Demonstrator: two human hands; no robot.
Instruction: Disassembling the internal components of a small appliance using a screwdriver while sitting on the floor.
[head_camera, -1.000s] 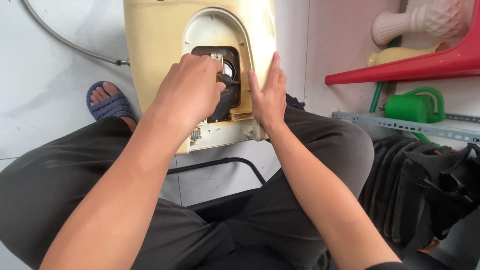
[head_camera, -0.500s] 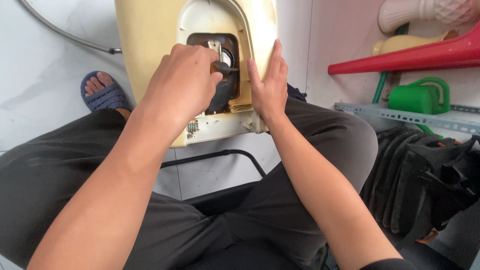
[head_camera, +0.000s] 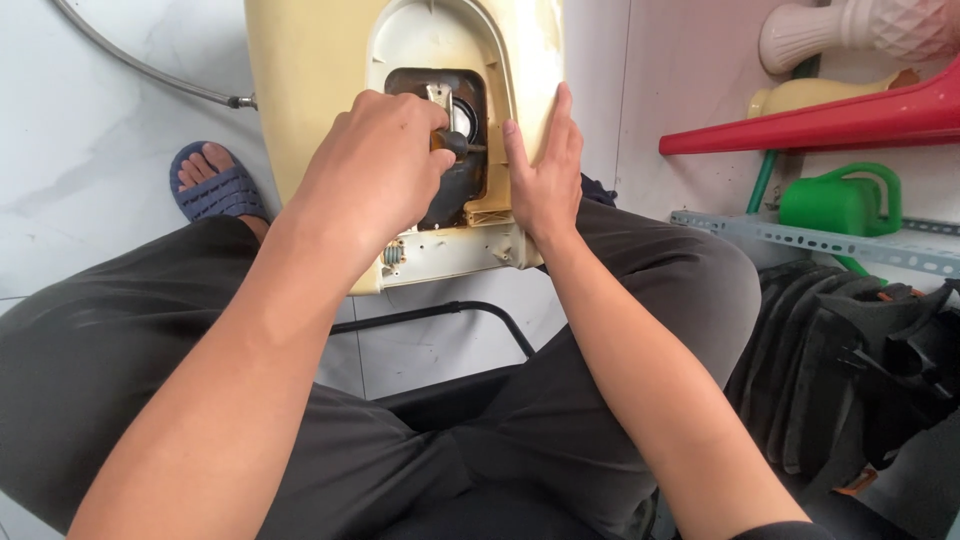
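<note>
Both hands stayed on the one yellow appliance (head_camera: 310, 90), left hand (head_camera: 375, 170) fingers wrapped tight around a screwdriver (head_camera: 452, 142), right hand (head_camera: 545, 175) pressing flat, fingers straight.

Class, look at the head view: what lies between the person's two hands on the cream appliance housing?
In the head view, the housing's dark opening lies between the left hand and the right hand, with a tool's dark tip poking into it.
</note>
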